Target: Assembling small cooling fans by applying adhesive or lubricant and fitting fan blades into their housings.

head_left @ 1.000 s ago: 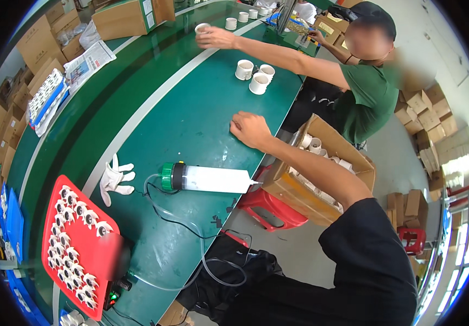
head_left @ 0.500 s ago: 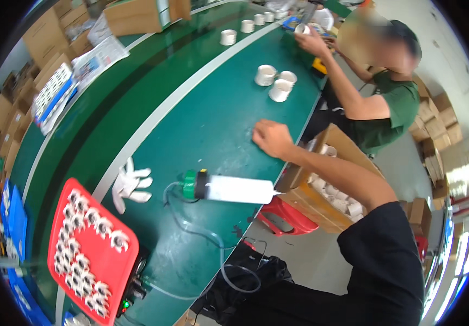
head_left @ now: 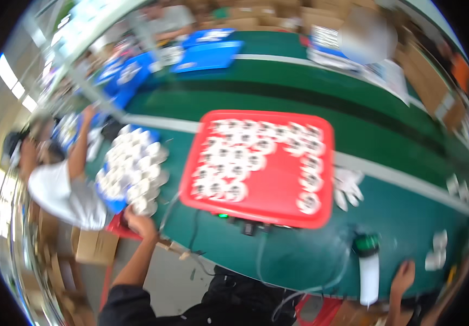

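Observation:
At the left, my left hand (head_left: pixel 141 223) reaches to the near edge of a blue tray (head_left: pixel 116 205) heaped with white plastic pieces (head_left: pixel 134 163). Its fingers are smeared by motion, so whether they grip a piece or the tray's edge is unclear. My right hand (head_left: pixel 403 276) rests curled on the green table at the lower right, with nothing seen in it. Beside it lies a clear syringe-like dispenser barrel (head_left: pixel 370 278) with white contents and a green-and-black cap (head_left: pixel 366 245). In the middle, a red tray (head_left: pixel 278 187) carries rows of white pieces with dark centres.
A white glove (head_left: pixel 347 187) lies right of the red tray. Hoses and cables run along the table's near edge. White cups (head_left: pixel 436 255) stand at the far right. One person in a pale shirt (head_left: pixel 66 190) works at the left. Blue trays (head_left: pixel 207 57) lie across the table.
The view has swung left, bringing the red tray to the middle and the heaped blue tray into sight. My left hand has come into view there; my right hand still rests curled on the table.

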Action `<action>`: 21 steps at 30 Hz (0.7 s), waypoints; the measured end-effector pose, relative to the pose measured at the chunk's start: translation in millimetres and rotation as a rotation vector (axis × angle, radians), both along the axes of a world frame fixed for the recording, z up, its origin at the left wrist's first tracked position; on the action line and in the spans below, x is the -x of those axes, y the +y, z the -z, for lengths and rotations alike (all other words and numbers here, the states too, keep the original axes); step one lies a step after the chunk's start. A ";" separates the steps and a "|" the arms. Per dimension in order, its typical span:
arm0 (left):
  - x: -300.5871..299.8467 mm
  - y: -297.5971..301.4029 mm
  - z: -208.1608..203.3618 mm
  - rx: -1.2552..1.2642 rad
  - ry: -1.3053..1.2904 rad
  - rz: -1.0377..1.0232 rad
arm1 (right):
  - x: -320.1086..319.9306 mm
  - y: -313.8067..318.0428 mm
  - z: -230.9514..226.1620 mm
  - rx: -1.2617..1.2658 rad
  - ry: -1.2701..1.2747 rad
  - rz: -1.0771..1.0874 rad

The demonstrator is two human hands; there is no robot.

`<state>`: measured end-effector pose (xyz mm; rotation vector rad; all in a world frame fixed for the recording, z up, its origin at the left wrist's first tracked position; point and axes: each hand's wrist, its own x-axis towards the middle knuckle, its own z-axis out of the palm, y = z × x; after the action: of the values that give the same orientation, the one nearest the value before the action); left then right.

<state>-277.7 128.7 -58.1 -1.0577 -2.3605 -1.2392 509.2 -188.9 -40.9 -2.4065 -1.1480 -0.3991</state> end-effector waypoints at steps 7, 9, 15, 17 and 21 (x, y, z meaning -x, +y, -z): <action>32.1 -40.8 -10.5 -0.152 -0.084 -0.020 | -18.8 27.2 8.9 0.283 -0.150 -0.076; 30.3 -39.3 -6.1 -0.162 -0.090 -0.002 | -19.6 29.6 8.5 0.224 -0.166 -0.076; 12.4 -34.0 -17.9 -0.124 -0.159 0.005 | 2.8 39.3 -15.5 0.247 -0.110 0.008; 13.3 -31.9 -15.4 -0.129 -0.166 0.008 | -12.1 35.2 -4.7 0.283 -0.152 0.008; 14.6 -33.2 -15.2 -0.129 -0.173 0.015 | 4.0 44.8 -8.5 0.089 -0.182 -0.038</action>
<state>-292.3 95.5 -42.9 -0.9648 -2.3616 -1.5228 505.2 -144.2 -32.4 -2.4606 -1.3131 -0.5758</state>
